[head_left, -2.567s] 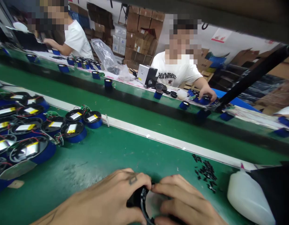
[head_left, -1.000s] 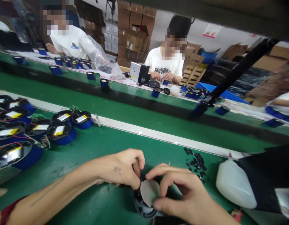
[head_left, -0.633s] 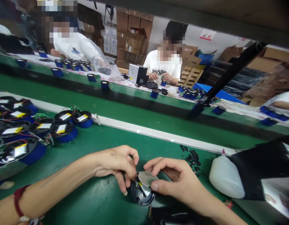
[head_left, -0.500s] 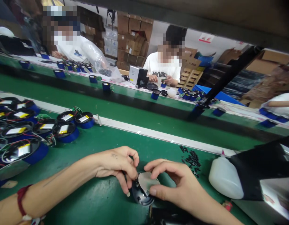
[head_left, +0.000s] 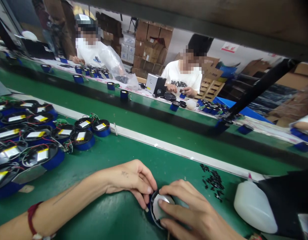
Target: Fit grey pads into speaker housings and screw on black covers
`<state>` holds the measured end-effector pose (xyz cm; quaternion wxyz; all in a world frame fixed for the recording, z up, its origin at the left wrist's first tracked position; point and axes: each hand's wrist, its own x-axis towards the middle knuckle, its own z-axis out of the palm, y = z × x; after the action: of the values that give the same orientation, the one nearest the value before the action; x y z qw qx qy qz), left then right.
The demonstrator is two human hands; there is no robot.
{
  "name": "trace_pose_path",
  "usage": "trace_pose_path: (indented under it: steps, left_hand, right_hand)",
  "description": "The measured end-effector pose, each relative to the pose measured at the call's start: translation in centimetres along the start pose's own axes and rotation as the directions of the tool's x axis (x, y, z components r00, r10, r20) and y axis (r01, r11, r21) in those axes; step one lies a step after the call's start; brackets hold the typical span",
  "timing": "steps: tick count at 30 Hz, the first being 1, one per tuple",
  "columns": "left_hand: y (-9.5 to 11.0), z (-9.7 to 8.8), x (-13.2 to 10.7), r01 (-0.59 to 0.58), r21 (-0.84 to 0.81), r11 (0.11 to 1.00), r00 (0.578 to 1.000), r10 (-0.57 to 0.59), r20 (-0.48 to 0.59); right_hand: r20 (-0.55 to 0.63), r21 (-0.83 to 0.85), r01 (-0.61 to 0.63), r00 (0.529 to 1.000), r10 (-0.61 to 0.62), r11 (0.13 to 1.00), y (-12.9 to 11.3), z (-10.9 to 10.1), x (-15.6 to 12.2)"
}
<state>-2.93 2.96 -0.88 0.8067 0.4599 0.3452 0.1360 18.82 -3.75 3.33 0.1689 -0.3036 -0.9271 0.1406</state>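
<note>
A round blue housing with a black rim stands low on the green bench in front of me. A flat silvery disc lies over its opening, seemingly inside the rim. My left hand pinches the left edge of the housing with thumb and fingers. From the right, my right hand curves over the top, one fingertip on the disc and others at the rim. Its palm side and part of the disc are hidden. Right of the hands lies a scatter of small black parts.
Many blue housings with batteries and wires crowd the bench's left side. A white squeeze bottle lies at the right. A pale rail crosses beyond my hands, with a green belt behind it. Two people work across the line.
The silvery disc, earlier tilted in my right hand above the housing, now sits flatter over it. My right fingers have moved onto its top. The view has shifted slightly left.
</note>
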Motion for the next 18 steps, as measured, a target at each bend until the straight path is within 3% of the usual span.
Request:
trace_pose_path:
  steps: [4,8,11,16,18]
  left_hand:
    - [-0.4,0.4,-1.1,-0.068,0.069,0.995,0.996,0.072,-0.059]
    - [-0.3,1.1,-2.6,-0.101,0.331,0.938,0.987,0.137,-0.087]
    - [0.0,1.6,-3.5,-0.07,0.476,0.877,0.987,0.129,-0.091]
    - [0.0,2.1,-3.7,-0.125,0.495,0.86,0.963,0.225,-0.148]
    - [-0.4,2.0,-3.2,-0.127,0.437,0.89,0.964,0.215,-0.159]
  right_hand:
    - [0.022,-0.057,0.005,1.0,-0.004,0.998,0.0,-0.4,0.0]
    - [-0.066,-0.011,0.095,0.993,-0.095,0.995,0.6,-0.7,0.1]
    - [-0.075,0.008,0.091,0.993,-0.09,0.996,1.1,0.0,0.0]
    - [-0.333,-0.001,0.116,0.937,-0.109,0.993,2.0,2.9,-0.7]
    - [-0.331,0.037,0.071,0.942,-0.055,0.997,2.2,3.4,-0.9]
